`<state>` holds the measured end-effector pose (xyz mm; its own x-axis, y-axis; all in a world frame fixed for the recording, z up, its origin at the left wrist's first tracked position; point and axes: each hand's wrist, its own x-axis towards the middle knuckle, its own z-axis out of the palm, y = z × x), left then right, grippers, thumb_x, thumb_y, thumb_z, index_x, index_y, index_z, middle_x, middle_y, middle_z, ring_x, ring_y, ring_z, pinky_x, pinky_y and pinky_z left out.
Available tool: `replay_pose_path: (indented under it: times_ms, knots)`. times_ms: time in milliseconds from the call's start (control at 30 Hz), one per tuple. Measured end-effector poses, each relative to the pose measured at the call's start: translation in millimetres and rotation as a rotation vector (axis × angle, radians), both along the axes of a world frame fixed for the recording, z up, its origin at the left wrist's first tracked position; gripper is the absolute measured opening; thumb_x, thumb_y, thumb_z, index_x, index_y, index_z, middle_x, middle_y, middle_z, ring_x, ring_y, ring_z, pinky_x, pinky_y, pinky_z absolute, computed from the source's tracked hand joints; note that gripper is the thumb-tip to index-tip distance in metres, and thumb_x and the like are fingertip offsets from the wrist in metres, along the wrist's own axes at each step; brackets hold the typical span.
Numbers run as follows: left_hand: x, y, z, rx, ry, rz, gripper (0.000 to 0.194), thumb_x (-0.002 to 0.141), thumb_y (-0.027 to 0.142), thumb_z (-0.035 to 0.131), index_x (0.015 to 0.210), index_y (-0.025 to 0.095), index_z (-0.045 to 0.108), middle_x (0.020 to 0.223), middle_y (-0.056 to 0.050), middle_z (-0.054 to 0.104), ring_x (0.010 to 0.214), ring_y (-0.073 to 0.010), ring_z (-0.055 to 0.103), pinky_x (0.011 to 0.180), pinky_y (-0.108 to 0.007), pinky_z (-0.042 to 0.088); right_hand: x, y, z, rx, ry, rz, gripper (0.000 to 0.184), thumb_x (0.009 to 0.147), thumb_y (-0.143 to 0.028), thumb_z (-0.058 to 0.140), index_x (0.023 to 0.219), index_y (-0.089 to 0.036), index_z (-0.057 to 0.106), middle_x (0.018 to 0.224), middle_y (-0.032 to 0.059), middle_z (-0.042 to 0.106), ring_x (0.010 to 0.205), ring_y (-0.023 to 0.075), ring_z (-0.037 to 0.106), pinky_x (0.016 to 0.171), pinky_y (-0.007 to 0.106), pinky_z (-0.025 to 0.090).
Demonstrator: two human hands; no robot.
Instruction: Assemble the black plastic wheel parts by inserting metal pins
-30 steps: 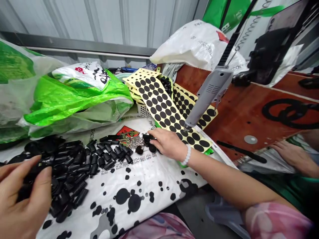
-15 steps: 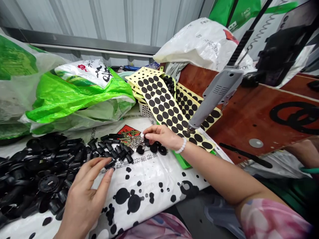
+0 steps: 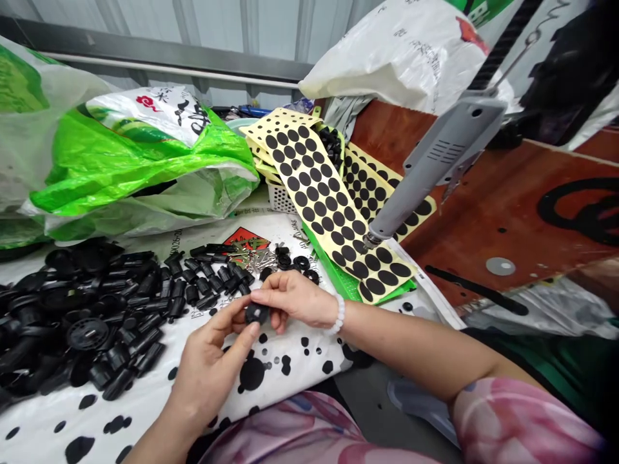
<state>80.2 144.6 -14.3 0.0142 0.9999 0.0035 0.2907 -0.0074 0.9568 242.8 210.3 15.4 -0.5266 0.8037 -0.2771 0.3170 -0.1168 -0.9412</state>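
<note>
A small round black plastic part (image 3: pixel 256 314) with a light spot on its face sits between my two hands. My left hand (image 3: pixel 213 351) grips it from the left between thumb and fingers. From the right, my right hand (image 3: pixel 300 299), with a pale bead bracelet at the wrist, pinches at its top edge; its lower fingers curl out of sight. Just beyond my hands lie loose silver screws (image 3: pixel 257 260) and several black round pieces (image 3: pixel 300 263). Short black plastic tubes (image 3: pixel 213 283) spread left of the screws, joining a large heap of black parts (image 3: pixel 87 335).
A grey electric screwdriver (image 3: pixel 430 167) hangs to the right, its tip over sheets of black round stickers (image 3: pixel 319 193). Green and white bags (image 3: pixel 145 161) stand at the back left. A white perforated basket (image 3: pixel 281 198) holds sheets. A brown board (image 3: pixel 483 212) is at the right.
My right hand has come from beside the screws toward me, and my left hand has moved right from open to meet it. Both now hold the round black part. The view has shifted slightly.
</note>
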Motion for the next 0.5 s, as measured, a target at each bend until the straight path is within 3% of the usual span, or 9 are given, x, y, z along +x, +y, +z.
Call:
replay_pose_path:
  times_ms: [100,167,233,300,400,500]
  knots:
    - [-6.8,-1.2,-1.8,-0.094,-0.071,0.04,0.055,0.07,0.045,0.067,0.116,0.017,0.059,0.097,-0.006,0.068,0.086,-0.0171,0.063,0.081,-0.026,0.052,14.2,16.3,11.9,0.584,-0.542,0.076,0.026,0.097,-0.033,0.045,0.087,-0.015,0.06,0.07,-0.0011,0.064,0.059,0.008,0.06,0.055,0.019,0.049]
    - [-11.1,-2.1,-3.8,-0.123,-0.09,0.058,0.057,0.068,0.047,0.069,0.116,0.017,0.06,0.093,-0.005,0.069,0.084,-0.0168,0.063,0.078,-0.024,0.053,26.6,36.4,17.4,0.793,-0.781,0.011,0.021,0.096,-0.027,0.046,0.093,-0.015,0.063,0.087,0.0063,0.066,0.079,0.0157,0.061,0.069,0.029,0.049]
    - [-13.9,-3.5,-6.4,-0.15,-0.106,0.045,0.057,0.068,0.047,0.069,0.116,0.018,0.06,0.088,-0.004,0.069,0.081,-0.0163,0.064,0.076,-0.022,0.053,36.8,59.7,17.0,0.883,-0.924,-0.033,0.019,0.092,-0.014,0.046,0.091,-0.009,0.065,0.096,0.0163,0.064,0.096,0.0257,0.056,0.085,0.043,0.043]
    - [-15.6,-5.8,-8.3,-0.177,-0.119,0.025,0.056,0.069,0.046,0.069,0.117,0.019,0.059,0.088,-0.004,0.069,0.08,-0.0158,0.064,0.076,-0.022,0.053,42.4,81.3,10.6,0.956,-1.026,-0.015,0.021,0.086,-0.005,0.047,0.087,-0.007,0.067,0.101,0.0201,0.063,0.107,0.0317,0.049,0.097,0.051,0.03]
    - [-18.6,-10.3,-8.3,-0.193,-0.157,0.04,0.054,0.069,0.043,0.071,0.117,0.02,0.059,0.092,-0.004,0.068,0.08,-0.0156,0.063,0.075,-0.022,0.054,43.6,102.6,-3.2,1.011,-1.114,0.027,0.021,0.08,-0.001,0.05,0.081,-0.008,0.07,0.102,0.0203,0.064,0.114,0.0359,0.042,0.104,0.054,0.016]
    - [-23.7,-13.9,-6.4,-0.177,-0.219,0.121,0.055,0.068,0.042,0.072,0.117,0.02,0.06,0.087,-0.003,0.067,0.074,-0.0147,0.062,0.068,-0.021,0.054,42.9,107.7,-7.9,1.037,-1.128,0.036,0.022,0.079,-0.001,0.049,0.078,-0.007,0.07,0.098,0.02,0.065,0.111,0.0351,0.044,0.103,0.053,0.016]
